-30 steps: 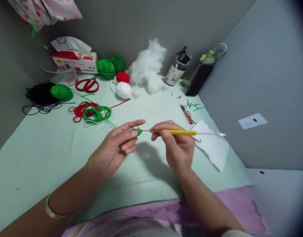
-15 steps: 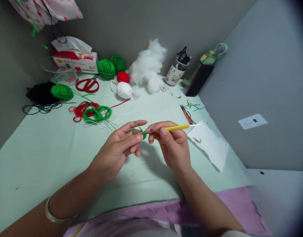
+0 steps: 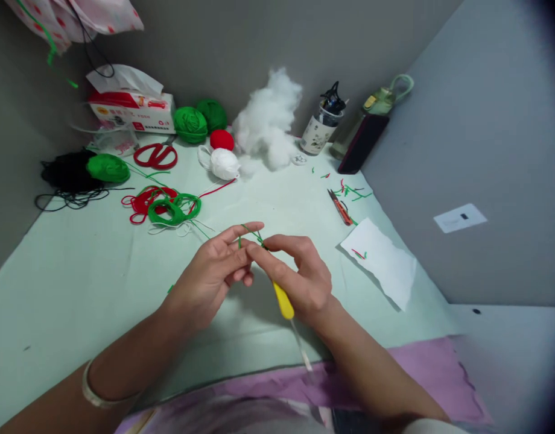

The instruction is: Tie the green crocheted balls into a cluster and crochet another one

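Observation:
My left hand point(image 3: 214, 274) pinches a small piece of green yarn work point(image 3: 253, 236), with a green strand looped over its raised forefinger. My right hand point(image 3: 300, 274) is closed on a crochet hook with a yellow handle point(image 3: 283, 299); its metal tail points back toward me and its tip meets the green yarn at my left fingertips. Both hands hover just above the pale green table cover point(image 3: 78, 271). The green strand trails left toward a coil of green yarn point(image 3: 173, 209).
At the back lie green yarn balls point(image 3: 190, 123), a red ball point(image 3: 222, 139), a white ball point(image 3: 225, 163), white stuffing point(image 3: 268, 120), red scissors point(image 3: 155, 155), a tissue box point(image 3: 130, 108), black yarn point(image 3: 69, 172) and a cup of tools point(image 3: 323, 126). Snips point(image 3: 341, 208) and white paper point(image 3: 379, 259) lie right.
My right hand has turned the hook round: its handle pointed right, and now it points back toward me. The hands have closed together at the green yarn.

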A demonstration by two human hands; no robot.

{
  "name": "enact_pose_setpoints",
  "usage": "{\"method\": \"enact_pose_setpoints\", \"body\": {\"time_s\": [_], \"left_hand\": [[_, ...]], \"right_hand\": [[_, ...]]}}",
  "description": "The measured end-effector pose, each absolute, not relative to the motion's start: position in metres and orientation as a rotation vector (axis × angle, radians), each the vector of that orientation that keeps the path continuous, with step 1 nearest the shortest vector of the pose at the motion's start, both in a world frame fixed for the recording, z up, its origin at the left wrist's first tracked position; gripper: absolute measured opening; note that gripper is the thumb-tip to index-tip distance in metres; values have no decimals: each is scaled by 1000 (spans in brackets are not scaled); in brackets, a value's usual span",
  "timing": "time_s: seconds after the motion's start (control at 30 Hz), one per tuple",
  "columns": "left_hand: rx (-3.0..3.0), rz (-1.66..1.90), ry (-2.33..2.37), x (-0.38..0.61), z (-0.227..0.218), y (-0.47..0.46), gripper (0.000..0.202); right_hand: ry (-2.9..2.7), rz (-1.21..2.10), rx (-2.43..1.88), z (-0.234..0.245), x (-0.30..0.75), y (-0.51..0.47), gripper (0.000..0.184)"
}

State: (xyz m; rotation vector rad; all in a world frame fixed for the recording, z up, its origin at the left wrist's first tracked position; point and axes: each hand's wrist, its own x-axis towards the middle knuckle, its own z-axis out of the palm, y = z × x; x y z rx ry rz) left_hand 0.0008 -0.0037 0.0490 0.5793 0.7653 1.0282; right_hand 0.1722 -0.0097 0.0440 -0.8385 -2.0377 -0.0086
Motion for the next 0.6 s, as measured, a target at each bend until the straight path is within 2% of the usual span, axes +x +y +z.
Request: {"method": "enact_pose_setpoints", "body": {"time_s": [0.17, 0.3, 0.4, 0.6], "left_hand": [[551, 1015, 742, -1, 54, -3, 36], [628, 1062, 768, 2, 54, -5, 31], [695, 1077, 782, 5, 51, -8, 29], [608, 1066, 759, 4, 51, -6, 33]], "right_hand": [[-1541, 652, -821, 47, 172, -3, 18], [-1471, 909, -786, 47, 168, 1, 16], [-1532, 836, -798, 45, 165, -2, 17], [-1885, 275, -875, 41, 168, -11, 32]]}}
